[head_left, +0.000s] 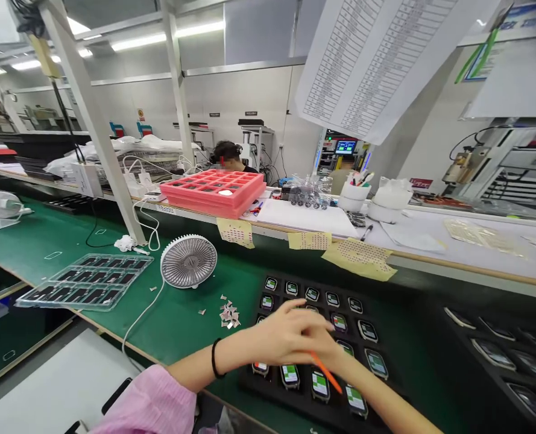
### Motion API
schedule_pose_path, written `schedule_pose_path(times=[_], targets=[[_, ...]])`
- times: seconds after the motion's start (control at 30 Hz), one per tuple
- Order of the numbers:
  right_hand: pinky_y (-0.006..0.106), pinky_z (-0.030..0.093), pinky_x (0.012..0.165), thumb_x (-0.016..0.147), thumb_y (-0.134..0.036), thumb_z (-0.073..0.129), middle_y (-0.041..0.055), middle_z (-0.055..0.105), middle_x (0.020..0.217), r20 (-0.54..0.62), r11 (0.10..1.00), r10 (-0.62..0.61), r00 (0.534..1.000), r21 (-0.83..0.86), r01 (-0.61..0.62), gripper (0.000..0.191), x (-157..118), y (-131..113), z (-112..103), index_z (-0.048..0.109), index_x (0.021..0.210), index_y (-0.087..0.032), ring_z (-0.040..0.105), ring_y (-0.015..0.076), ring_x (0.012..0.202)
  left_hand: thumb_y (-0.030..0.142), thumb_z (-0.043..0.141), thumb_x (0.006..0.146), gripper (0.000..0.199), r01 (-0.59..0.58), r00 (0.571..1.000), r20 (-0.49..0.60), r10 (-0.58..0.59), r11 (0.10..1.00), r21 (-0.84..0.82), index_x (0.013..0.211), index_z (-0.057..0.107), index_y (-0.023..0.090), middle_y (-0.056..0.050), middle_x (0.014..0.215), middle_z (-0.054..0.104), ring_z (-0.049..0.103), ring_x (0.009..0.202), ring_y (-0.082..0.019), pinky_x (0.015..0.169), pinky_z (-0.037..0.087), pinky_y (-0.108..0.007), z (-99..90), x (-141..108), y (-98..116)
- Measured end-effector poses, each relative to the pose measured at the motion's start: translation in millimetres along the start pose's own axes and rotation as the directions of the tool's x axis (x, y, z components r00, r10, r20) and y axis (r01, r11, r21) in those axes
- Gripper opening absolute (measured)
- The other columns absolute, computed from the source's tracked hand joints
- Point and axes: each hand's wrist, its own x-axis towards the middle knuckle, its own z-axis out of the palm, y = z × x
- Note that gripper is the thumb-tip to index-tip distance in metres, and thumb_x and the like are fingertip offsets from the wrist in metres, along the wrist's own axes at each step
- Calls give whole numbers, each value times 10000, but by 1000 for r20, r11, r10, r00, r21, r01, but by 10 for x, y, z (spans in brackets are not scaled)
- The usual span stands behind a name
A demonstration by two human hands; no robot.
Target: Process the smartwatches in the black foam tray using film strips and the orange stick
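My left hand [286, 334], with a pink sleeve and a black wrist band, reaches across a black tray [254, 389] and holds nothing I can see. It partly covers my right hand [328, 352], which grips a thin orange stick [326, 372]. The stick's tip points down toward the front row of the tray. Several small watch-like devices with lit screens sit in the tray's rows, among them one [319, 386] just below the stick. The hands hide some of the middle rows.
A second black tray [494, 355] of devices lies to the right on the green bench mat. To the left are a white fan [189, 261], a clear plastic tray [87, 282], and scattered scraps [229, 313]. A pink tray [213, 193] stands on the shelf behind, near a co-worker [227, 157].
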Motion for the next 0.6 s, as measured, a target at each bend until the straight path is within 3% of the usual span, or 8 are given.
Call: schedule_pose_path(times=[0.07,0.1,0.13,0.17,0.27,0.4,0.6], targets=[[335,523,660,924,-297,397,35,677,785,25,985,167,986,28,-167,259,160,188,44,638,1002,-243,647,224,721,437,436,938,424,222,974,-55,-221,975,18,1302,501,230,-92,1327,517,451,1240,-215,1093,307,-380,88,-4,-309],[310,509,642,948,-282,338,43,674,769,48,965,259,965,32,-260,301,256,285,54,626,990,-208,648,210,703,399,368,966,409,409,910,-95,-404,912,42,1316,480,220,-97,1283,543,483,1200,-210,1046,363,-367,139,-4,-482],[284,493,664,966,-288,304,45,676,781,133,865,491,861,37,-500,321,354,381,63,613,960,-198,652,195,727,349,291,989,393,586,809,-110,-577,805,92,1301,487,214,-95,1231,570,513,1154,-200,1007,396,-354,200,-2,-654],[275,478,665,977,-278,270,67,676,797,153,809,579,801,15,-588,346,447,472,74,599,959,-173,654,193,737,328,268,993,381,712,700,-97,-708,681,168,1271,500,210,-86,1193,585,528,1122,-192,975,418,-337,273,3,-815],[291,450,691,972,-239,306,146,675,855,177,695,713,679,-51,-717,292,667,679,152,567,991,-109,659,226,795,268,351,962,305,800,579,-78,-812,546,251,1132,550,110,-157,1079,613,542,1059,-264,898,442,-396,524,29,-1164],[347,467,771,945,-203,423,216,655,955,219,602,789,573,-98,-792,235,798,800,333,569,1032,-40,641,262,917,226,345,951,275,827,506,-65,-860,463,319,1058,548,73,-218,1067,586,502,1093,-315,877,432,-426,762,68,-1324],[415,516,836,904,-336,561,80,593,1148,301,535,811,502,-31,-845,309,814,985,465,563,1152,-151,606,203,981,310,362,958,328,827,481,29,-876,465,318,1103,535,72,-227,1133,554,485,1118,-314,864,433,-396,804,85,-1443]])
